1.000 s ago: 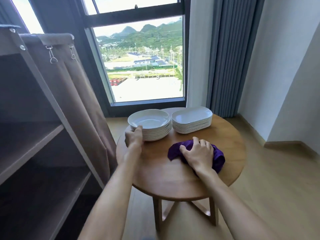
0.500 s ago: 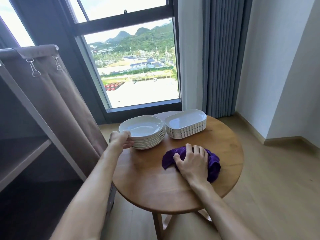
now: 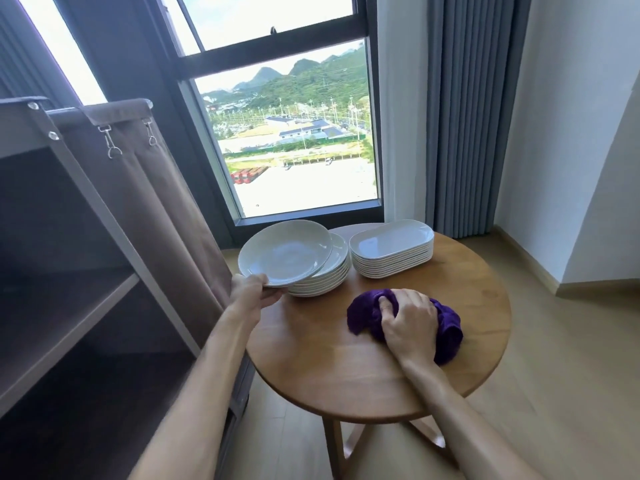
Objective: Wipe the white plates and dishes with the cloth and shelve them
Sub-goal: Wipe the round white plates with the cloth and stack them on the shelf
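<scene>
To my left stands the open shelf (image 3: pixel 69 306). My left hand (image 3: pixel 251 292) pinches the near rim of the top round plate (image 3: pixel 285 252), tilted up off its stack (image 3: pixel 320 277). Oblong dishes (image 3: pixel 393 249) sit beside. My right hand (image 3: pixel 408 318) clutches the purple cloth (image 3: pixel 448 327) on the desk (image 3: pixel 329 358).

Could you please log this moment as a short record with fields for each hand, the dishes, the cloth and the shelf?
left hand: grips the near rim of the top round plate, tilted up off the round plate stack
right hand: grips the purple cloth on the round wooden table
oblong dish stack: untouched, right of the round stack
shelf unit: left of table, visible shelves bare
</scene>
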Demonstrator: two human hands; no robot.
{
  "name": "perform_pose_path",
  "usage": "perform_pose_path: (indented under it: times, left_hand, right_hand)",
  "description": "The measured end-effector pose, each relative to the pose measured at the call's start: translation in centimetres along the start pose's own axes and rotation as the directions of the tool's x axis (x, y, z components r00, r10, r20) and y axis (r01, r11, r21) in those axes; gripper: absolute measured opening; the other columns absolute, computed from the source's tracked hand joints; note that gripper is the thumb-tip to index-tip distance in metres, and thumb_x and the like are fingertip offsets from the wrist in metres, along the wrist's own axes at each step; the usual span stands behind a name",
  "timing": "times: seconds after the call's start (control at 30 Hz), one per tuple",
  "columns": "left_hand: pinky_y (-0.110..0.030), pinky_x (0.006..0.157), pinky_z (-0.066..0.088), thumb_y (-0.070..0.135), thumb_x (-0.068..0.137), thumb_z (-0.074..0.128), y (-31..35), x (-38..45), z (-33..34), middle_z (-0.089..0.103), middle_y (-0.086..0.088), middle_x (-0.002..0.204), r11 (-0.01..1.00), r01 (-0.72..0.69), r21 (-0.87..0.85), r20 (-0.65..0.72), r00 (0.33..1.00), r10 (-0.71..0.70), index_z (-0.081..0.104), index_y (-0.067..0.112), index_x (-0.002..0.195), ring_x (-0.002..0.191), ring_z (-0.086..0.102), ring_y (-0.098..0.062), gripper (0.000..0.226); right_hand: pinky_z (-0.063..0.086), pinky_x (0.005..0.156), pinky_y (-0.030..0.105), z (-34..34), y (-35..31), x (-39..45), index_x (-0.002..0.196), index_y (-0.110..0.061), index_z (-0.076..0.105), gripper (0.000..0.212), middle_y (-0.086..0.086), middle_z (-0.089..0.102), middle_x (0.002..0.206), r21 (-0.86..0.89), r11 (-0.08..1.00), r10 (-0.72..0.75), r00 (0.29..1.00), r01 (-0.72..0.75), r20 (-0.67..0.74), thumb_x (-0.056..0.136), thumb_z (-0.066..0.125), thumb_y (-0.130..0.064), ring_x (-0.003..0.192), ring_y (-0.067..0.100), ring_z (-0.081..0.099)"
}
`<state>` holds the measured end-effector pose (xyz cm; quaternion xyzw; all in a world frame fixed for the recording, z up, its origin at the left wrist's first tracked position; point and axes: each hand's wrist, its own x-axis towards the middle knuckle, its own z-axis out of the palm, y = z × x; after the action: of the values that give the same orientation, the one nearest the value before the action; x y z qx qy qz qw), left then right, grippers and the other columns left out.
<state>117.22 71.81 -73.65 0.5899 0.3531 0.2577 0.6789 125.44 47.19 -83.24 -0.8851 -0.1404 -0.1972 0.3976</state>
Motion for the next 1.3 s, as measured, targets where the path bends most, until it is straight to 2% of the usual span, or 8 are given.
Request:
perform_pose_path:
  times: [0.2, 0.4, 0.63, 0.77, 0.9, 1.07, 1.17, 1.3]
  left_hand:
    - [-0.031, 0.056, 0.060, -0.008, 0.092, 0.048, -1.8, -6.0, -1.1, 0.063, -0.026, 0.117, 0.951, -0.087, -0.296, -0.040, 0.996, 0.078, 0.040, 0.004, 0.124, 0.075, 0.075, -0.035, 0.036]
    - [-0.040, 0.074, 0.064, -0.010, 0.090, 0.055, -5.2, -10.3, 0.4, 0.057, -0.010, 0.130, 0.923, -0.176, -0.343, -0.072, 0.984, 0.161, 0.040, 0.016, 0.137, 0.114, 0.064, -0.031, 0.056]
    - [-0.036, 0.071, 0.064, -0.007, 0.091, 0.058, -7.7, -13.0, 3.3, 0.057, -0.007, 0.129, 0.891, -0.062, -0.449, -0.054, 0.998, 0.042, 0.039, 0.021, 0.129, 0.115, 0.062, -0.029, 0.051]
    - [-0.036, 0.068, 0.063, -0.012, 0.090, 0.056, -8.1, -13.9, 4.3, 0.059, -0.012, 0.128, 0.847, -0.064, -0.528, -0.060, 0.997, 0.038, 0.037, 0.020, 0.134, 0.112, 0.065, -0.033, 0.058]
    - [-0.031, 0.062, 0.063, -0.013, 0.090, 0.053, -9.5, -14.2, 4.0, 0.054, -0.005, 0.124, 0.846, -0.032, -0.531, -0.154, 0.986, -0.059, 0.035, 0.024, 0.128, 0.103, 0.062, -0.021, 0.056]
    - [-0.042, 0.081, 0.064, -0.012, 0.085, 0.059, -10.5, -14.6, 4.0, 0.060, 0.003, 0.110, 0.874, -0.111, -0.473, -0.248, 0.969, -0.011, 0.040, 0.029, 0.127, 0.094, 0.066, -0.013, 0.062]
    - [-0.030, 0.071, 0.063, -0.011, 0.085, 0.060, -10.2, -15.0, 4.7, 0.062, 0.005, 0.107, 0.864, -0.150, -0.481, -0.263, 0.965, 0.021, 0.041, 0.033, 0.124, 0.082, 0.072, -0.007, 0.062]
    - [-0.025, 0.076, 0.061, -0.005, 0.080, 0.062, -10.2, -15.9, 5.2, 0.066, 0.002, 0.113, 0.884, -0.238, -0.402, -0.250, 0.957, 0.144, 0.045, 0.044, 0.115, 0.088, 0.070, -0.001, 0.062]
  right_hand:
    - [0.047, 0.093, 0.043, -2.5, -2.1, 4.1, 0.108, -0.002, 0.062, 0.038, 0.005, 0.064, 0.100, 0.577, 0.624, 0.595, 0.799, -0.527, 0.088, 0.100, 0.057, -0.039, 0.096, 0.026, 0.060]
    - [0.047, 0.072, 0.023, -6.8, -5.1, 6.4, 0.100, -0.018, 0.055, 0.020, -0.007, 0.060, 0.088, 0.824, 0.380, 0.540, 0.824, -0.420, 0.170, 0.096, 0.063, -0.037, 0.079, 0.011, 0.059]
    - [0.055, 0.082, 0.033, -9.1, -12.6, 2.8, 0.097, -0.024, 0.063, 0.017, -0.004, 0.069, 0.096, 0.663, 0.748, -0.082, 0.989, -0.018, 0.119, 0.086, 0.076, -0.030, 0.087, 0.012, 0.068]
    - [0.055, 0.077, 0.041, -6.9, -13.9, 0.2, 0.089, -0.008, 0.078, 0.023, 0.000, 0.074, 0.083, 0.413, 0.894, -0.395, 0.745, 0.176, 0.537, 0.092, 0.074, -0.030, 0.075, 0.017, 0.067]
    - [0.052, 0.096, 0.036, -5.0, -12.1, -1.1, 0.111, -0.004, 0.075, 0.027, 0.009, 0.070, 0.110, 0.356, 0.920, -0.246, 0.947, 0.162, 0.205, 0.084, 0.072, -0.001, 0.103, 0.024, 0.065]
    - [0.045, 0.099, 0.043, -4.0, -8.4, -2.5, 0.142, -0.021, 0.051, 0.083, 0.010, 0.050, 0.132, 0.076, 0.994, 0.062, 0.974, -0.080, 0.217, 0.073, 0.081, -0.056, 0.124, 0.032, 0.048]
    - [0.045, 0.110, 0.046, -3.8, -7.4, -2.8, 0.155, -0.029, 0.026, 0.115, 0.007, 0.050, 0.140, 0.394, 0.830, 0.214, 0.878, -0.395, 0.428, 0.063, 0.089, -0.057, 0.128, 0.027, 0.052]
    - [0.058, 0.094, 0.046, -2.9, -7.8, -3.0, 0.134, -0.016, 0.044, 0.093, 0.007, 0.069, 0.116, 0.676, 0.373, 0.349, 0.771, -0.635, 0.532, 0.058, 0.096, -0.011, 0.105, 0.027, 0.070]
